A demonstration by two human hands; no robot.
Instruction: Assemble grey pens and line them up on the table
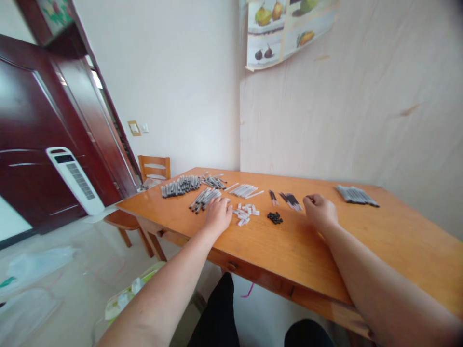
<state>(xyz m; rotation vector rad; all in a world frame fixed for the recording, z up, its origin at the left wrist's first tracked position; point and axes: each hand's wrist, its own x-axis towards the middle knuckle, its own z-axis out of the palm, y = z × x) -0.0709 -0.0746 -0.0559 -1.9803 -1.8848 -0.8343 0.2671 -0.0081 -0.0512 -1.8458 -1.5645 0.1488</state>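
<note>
My left hand (218, 213) rests on the wooden table (289, 246) with its fingers curled over the near end of a bundle of grey pen barrels (203, 198); what it grips is hidden. My right hand (320, 209) lies in a loose fist on the table beside thin dark refills (291, 200), and nothing shows in it. Between the hands lie small white pieces (246, 212) and a cluster of small black pieces (275, 218).
More grey pen parts lie in a row (181, 185) at the far left, with white tubes (244, 190) mid-table and a grey stack (356, 195) far right. A wooden chair (154, 168) and a white fan heater (74, 179) stand to the left. Plastic bags lie on the floor.
</note>
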